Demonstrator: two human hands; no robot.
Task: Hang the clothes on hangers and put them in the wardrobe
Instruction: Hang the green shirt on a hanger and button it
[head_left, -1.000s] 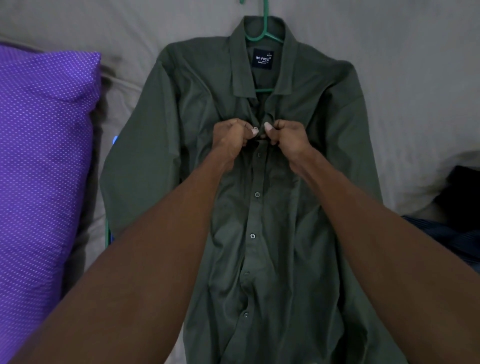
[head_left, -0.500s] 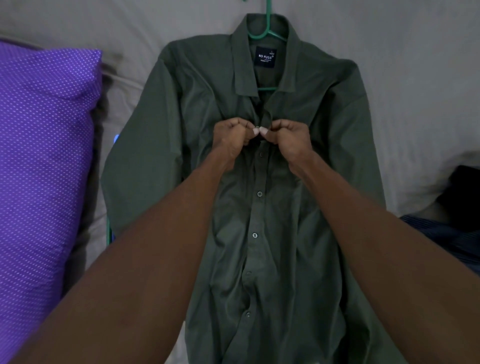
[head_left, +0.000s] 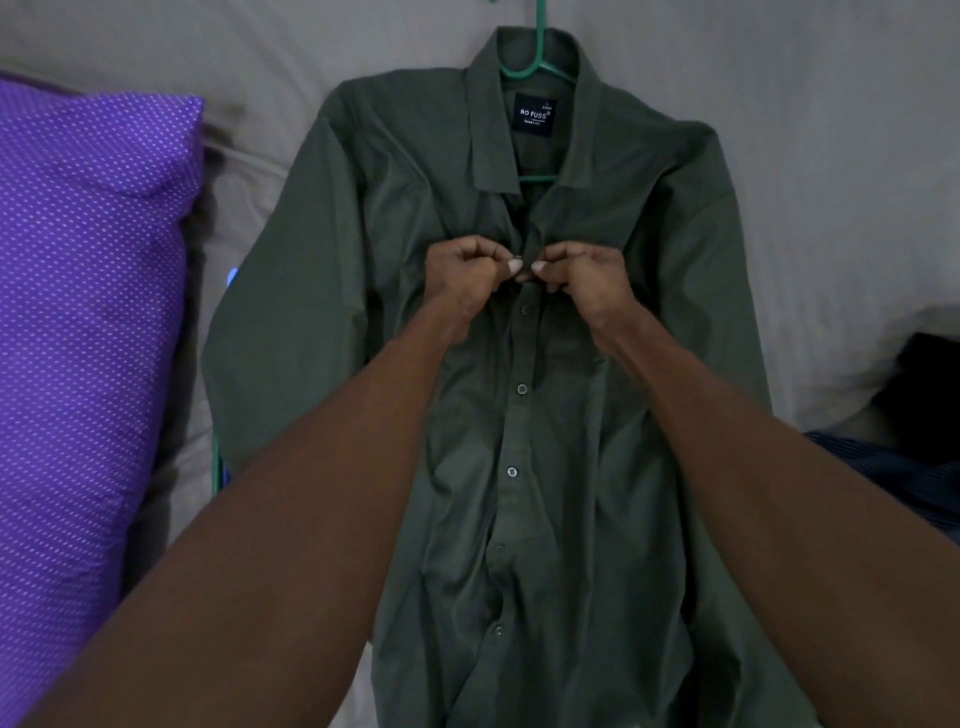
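Note:
A dark green long-sleeved shirt (head_left: 363, 218) lies face up on the grey bedsheet (head_left: 831, 156), with a green plastic hanger (head_left: 540, 57) inside its collar. The hanger's hook points toward the top edge. My left hand (head_left: 462, 275) pinches the left side of the button placket just below the collar. My right hand (head_left: 582, 275) pinches the right side of the placket. A small button shows between the two thumbs. The buttons lower down the front are fastened. The wardrobe is out of sight.
A purple pillow with white dots (head_left: 88, 338) lies along the left. Dark blue and black clothes (head_left: 914, 426) sit at the right edge. A second green hanger (head_left: 217, 467) peeks out beneath the shirt's left sleeve.
Both hands stay at the placket below the collar. The thumbs have drawn slightly closer around the button, and the view has shifted a little.

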